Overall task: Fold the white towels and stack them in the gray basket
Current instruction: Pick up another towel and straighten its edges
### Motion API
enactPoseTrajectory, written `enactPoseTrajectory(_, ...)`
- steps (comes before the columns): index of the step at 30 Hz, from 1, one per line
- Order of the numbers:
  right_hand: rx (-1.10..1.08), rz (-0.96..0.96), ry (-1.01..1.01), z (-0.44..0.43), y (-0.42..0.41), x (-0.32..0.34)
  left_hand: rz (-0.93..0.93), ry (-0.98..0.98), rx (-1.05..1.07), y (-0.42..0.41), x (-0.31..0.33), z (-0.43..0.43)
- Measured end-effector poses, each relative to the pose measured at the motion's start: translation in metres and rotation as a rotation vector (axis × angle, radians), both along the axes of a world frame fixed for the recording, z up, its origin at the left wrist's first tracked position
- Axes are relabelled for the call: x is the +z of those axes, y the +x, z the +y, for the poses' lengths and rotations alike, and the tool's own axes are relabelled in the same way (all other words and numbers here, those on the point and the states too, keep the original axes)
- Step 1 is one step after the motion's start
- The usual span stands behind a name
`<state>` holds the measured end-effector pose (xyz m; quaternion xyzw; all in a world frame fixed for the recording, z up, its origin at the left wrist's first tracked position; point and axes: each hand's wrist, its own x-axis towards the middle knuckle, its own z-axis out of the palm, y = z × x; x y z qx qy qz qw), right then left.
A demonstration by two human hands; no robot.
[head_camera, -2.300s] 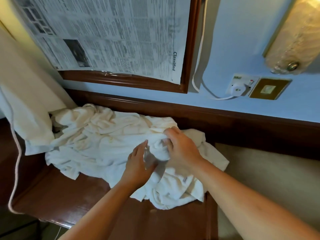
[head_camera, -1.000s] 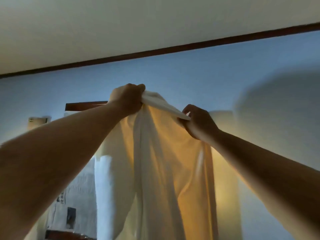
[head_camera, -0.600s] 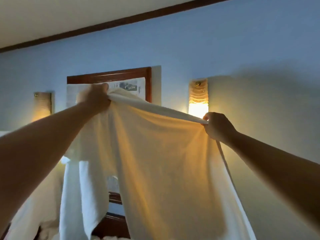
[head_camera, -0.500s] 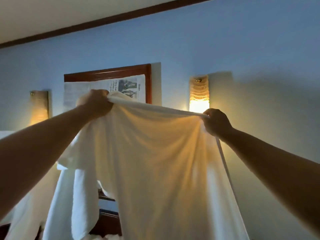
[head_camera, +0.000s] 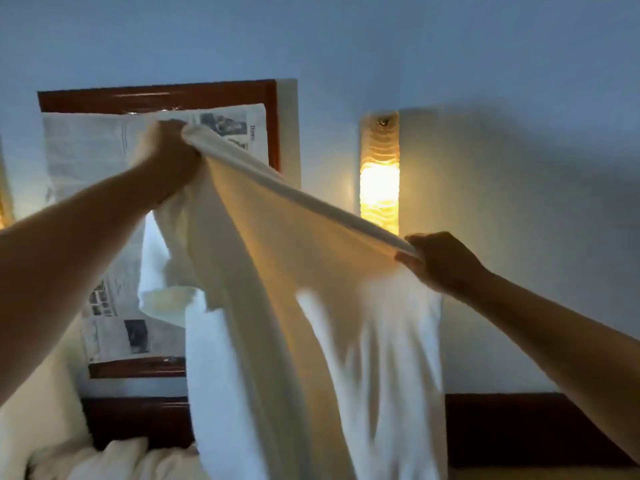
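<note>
One soft white towel (head_camera: 294,289) hangs in the air before me, its top edge pulled into a taut slanting band, the cloth below falling in long blurred drapes. Two hands hold it: my left hand (head_camera: 169,157) is fisted round the higher corner, my right hand (head_camera: 443,263) pinches the lower one. Beneath lies rumpled white cloth (head_camera: 114,459). One ribbed wall lamp (head_camera: 380,174) glows behind.

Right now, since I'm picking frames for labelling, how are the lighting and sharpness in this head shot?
Head view: the lit wall lamp backlights the white towel, tinting its upper part amber; the towel's lower part is smeared with blur; the left hand gripping it is soft-edged, the right hand pinching it a dark silhouette.
</note>
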<state>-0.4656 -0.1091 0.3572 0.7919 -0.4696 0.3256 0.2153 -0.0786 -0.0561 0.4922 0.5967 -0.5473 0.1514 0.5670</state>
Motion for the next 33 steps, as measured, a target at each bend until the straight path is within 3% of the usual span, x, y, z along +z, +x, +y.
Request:
enactPoseTrajectory(2, -0.138, -0.154, 0.129, -0.008, -0.045, -0.042, 0.008, 0.031, -0.082, -0.002, -0.020, -0.018)
enactPoseTrajectory(4, -0.241, -0.332, 0.261, 0.003, -0.079, -0.071, -0.033, 0.189, -0.122, -0.013, -0.058, -0.043)
enactPoseTrajectory(8, -0.261, -0.796, 0.188, 0.042, -0.110, -0.078, -0.211, 0.476, -0.471, -0.109, -0.109, 0.010)
enactPoseTrajectory(11, -0.102, -0.759, 0.115, 0.086, -0.119, -0.053, -0.291, 0.625, -0.816, -0.188, -0.137, 0.047)
enactPoseTrajectory(16, 0.211, -0.842, 0.050, 0.163, -0.158, -0.024, -0.222, 0.608, -1.093, -0.346, -0.188, 0.096)
enactPoseTrajectory(19, 0.223, -0.844, -0.005, 0.196, -0.241, -0.033, 0.025, 0.580, -1.126, -0.438, -0.209, 0.127)
enactPoseTrajectory(23, -0.003, -0.738, 0.223, 0.226, -0.375, -0.105, 0.371, 0.564, -1.216, -0.550, -0.234, 0.163)
enactPoseTrajectory(27, 0.177, -1.093, 0.618, 0.296, -0.491, -0.162, 0.678, 0.692, -1.279, -0.675, -0.256, 0.214)
enactPoseTrajectory(29, 0.264, -1.159, 0.674, 0.328, -0.535, -0.174, 0.811, 0.733, -1.329, -0.718, -0.250, 0.235)
enactPoseTrajectory(33, 0.351, -1.327, 0.715, 0.367, -0.590, -0.194, 0.973, 0.583, -1.315, -0.755, -0.233, 0.256)
